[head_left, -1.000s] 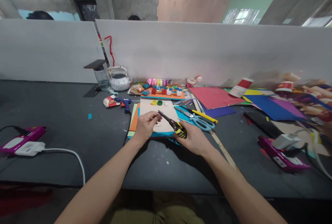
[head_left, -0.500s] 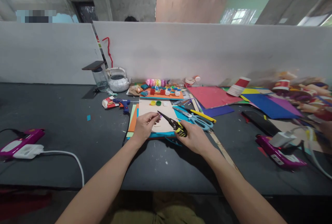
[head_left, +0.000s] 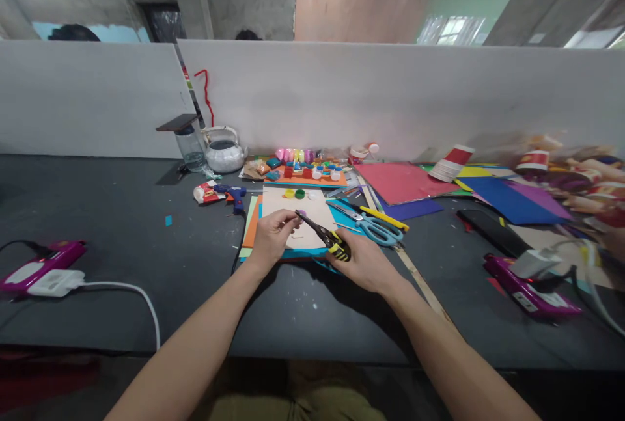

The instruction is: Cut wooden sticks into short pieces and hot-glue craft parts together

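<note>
My right hand (head_left: 360, 257) is closed round the yellow-and-black handles of needle-nose pliers (head_left: 322, 232), whose jaws point up and left. The jaw tips reach the fingertips of my left hand (head_left: 271, 235), which is pinched closed. What the left fingers hold, if anything, is too small to make out. A small purple piece (head_left: 303, 213) shows just beside the jaws. Both hands are over a stack of coloured sheets with a cream sheet (head_left: 273, 203) on top. Yellow, green and white paint lids (head_left: 299, 194) lie on its far part. Blue-handled scissors (head_left: 381, 229) lie to the right.
A blue glue gun (head_left: 235, 194) and a white kettle (head_left: 223, 155) stand to the left. A yellow cutter (head_left: 383, 218) lies by the scissors, near a wooden strip (head_left: 422, 281). Purple power strips (head_left: 530, 287) sit at both sides. A white partition (head_left: 342, 95) closes the back.
The pliers' handles have drawn slightly closer together and shifted a little left. The left hand keeps its pinch at the jaw tips. The view has shifted very slightly.
</note>
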`<state>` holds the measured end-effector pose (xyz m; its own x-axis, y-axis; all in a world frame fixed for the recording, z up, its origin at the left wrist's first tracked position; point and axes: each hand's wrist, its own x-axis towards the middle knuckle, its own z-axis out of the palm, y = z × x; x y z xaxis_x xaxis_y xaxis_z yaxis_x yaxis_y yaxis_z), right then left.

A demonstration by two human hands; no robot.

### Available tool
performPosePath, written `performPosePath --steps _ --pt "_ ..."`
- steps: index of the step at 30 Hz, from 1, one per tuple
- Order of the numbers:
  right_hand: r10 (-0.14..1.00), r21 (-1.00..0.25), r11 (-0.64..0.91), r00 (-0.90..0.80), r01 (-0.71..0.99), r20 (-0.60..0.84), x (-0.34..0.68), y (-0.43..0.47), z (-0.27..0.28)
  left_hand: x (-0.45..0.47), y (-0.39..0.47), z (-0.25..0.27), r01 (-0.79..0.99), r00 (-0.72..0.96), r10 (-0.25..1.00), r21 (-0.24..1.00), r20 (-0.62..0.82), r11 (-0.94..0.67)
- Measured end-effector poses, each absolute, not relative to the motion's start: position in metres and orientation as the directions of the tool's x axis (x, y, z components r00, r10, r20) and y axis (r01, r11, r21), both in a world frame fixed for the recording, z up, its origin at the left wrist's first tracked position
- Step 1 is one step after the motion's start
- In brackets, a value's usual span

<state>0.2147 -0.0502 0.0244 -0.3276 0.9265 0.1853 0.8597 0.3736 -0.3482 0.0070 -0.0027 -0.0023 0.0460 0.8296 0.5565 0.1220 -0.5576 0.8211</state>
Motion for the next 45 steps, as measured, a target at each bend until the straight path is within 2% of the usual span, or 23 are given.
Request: performPosePath --steps 9,32,45 --pt "0.934 -0.279 0.338 -0.283 0.899 0.217 0.2161 -0.0470 0.0179 0.0077 -0.0010 -0.0064 0.119 0.045 0.841 0.833 0.539 -0.540" --pt "0.932 -0.365 0.361 -0.320 0.858 0.170 0.2157 -0.0480 0.0195 0.0061 -0.0006 -0.0075 0.168 0.077 0.831 0.815 0.551 -0.555" --pt "0.929 -0.247 0.355 -0.312 0.901 0.196 0.2198 -0.0474 0.0215 0.0073 -0.0028 -0.0022 0.138 0.084 0.848 0.837 0.523 -0.530"
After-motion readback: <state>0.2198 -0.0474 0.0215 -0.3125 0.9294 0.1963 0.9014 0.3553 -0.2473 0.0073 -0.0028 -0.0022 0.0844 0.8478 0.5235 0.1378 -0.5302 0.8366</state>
